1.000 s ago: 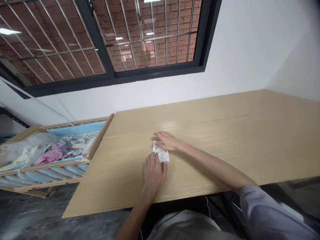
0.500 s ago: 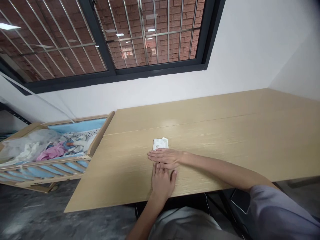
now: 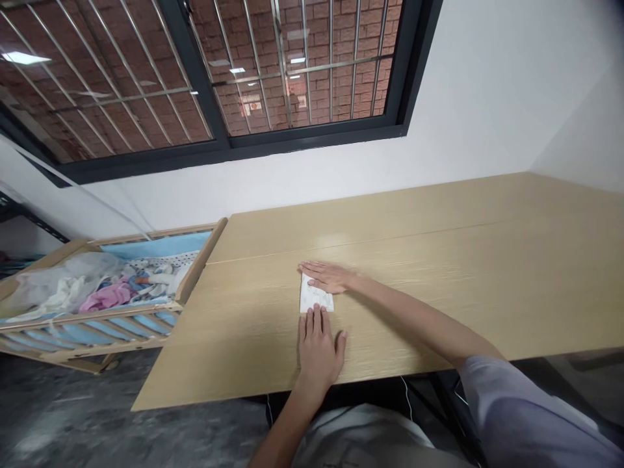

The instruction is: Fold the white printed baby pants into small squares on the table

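A small folded white cloth (image 3: 313, 298) with faint printed marks lies flat on the wooden table (image 3: 429, 273). Across its far edge rests my right hand (image 3: 327, 276), palm down, fingers stretched out and pointing left. My left hand (image 3: 319, 348) lies flat at the near edge, its fingertips touching the cloth and its thumb spread to the right. Neither hand grips anything. Part of the cloth's far end is hidden beneath the right hand.
Left of the table stands a wooden crib (image 3: 199, 263) with a blue lining, holding a pink cloth (image 3: 108, 296) and other crumpled fabrics. Behind the table is a white wall with a barred window (image 3: 302, 71). The table's near edge runs just in front of my body.
My right hand has slid away from me, from the cloth's near part to its far edge, uncovering its middle. The left hand stays in nearly the same place.
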`<state>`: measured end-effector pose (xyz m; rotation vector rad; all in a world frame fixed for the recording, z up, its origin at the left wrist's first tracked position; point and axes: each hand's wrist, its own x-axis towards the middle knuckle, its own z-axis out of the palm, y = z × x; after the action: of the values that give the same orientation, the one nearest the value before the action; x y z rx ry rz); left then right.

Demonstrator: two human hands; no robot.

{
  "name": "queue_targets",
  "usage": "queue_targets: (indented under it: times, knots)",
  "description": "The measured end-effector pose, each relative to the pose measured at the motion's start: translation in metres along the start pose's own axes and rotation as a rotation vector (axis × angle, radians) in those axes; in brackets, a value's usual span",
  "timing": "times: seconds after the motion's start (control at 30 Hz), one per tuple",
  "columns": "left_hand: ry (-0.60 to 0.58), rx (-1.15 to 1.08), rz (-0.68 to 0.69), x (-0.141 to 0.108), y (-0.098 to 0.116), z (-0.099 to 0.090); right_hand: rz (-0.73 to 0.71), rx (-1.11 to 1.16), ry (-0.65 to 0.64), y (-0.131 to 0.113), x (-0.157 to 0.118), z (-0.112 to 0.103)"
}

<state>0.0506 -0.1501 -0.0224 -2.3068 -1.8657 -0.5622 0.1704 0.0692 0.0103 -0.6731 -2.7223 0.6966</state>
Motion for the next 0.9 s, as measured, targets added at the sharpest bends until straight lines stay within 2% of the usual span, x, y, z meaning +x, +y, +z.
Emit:
queue_targets:
  times: [0.13,0.2,0.27,0.33,0.37,0.47,0.53,0.7,0.8,0.9]
  knots:
    - [0.018,-0.064,0.005,0.007,-0.004,-0.008,0.062,0.091,0.047,-0.003,-0.003,-0.004]
    - [0.062,-0.107,-0.017,0.016,-0.013,-0.018,0.149,0.174,0.203,-0.003,-0.006,-0.01]
    - [0.096,-0.105,-0.099,0.028,-0.025,-0.03,0.259,0.242,0.437,-0.001,-0.008,-0.015]
    - [0.064,-0.045,-0.217,0.042,-0.037,-0.043,0.354,0.257,0.615,0.002,-0.01,-0.018]
    - [0.011,-0.009,-0.277,0.049,-0.042,-0.048,0.381,0.244,0.655,0.002,-0.011,-0.019]
    - [-0.183,0.045,-0.41,0.07,-0.052,-0.055,0.396,0.21,0.65,-0.002,-0.015,-0.017]
    - [-0.258,0.036,-0.444,0.08,-0.054,-0.053,0.386,0.241,0.602,-0.007,-0.018,-0.013]
    - [-0.305,-0.027,-0.415,0.096,-0.052,-0.045,0.404,0.299,0.465,-0.014,-0.021,0.001]
    - [-0.298,-0.082,-0.387,0.1,-0.052,-0.045,0.454,0.248,0.493,-0.019,-0.021,0.007]
    - [-0.248,-0.142,-0.363,0.097,-0.053,-0.054,0.453,0.268,0.513,-0.035,-0.022,0.011]
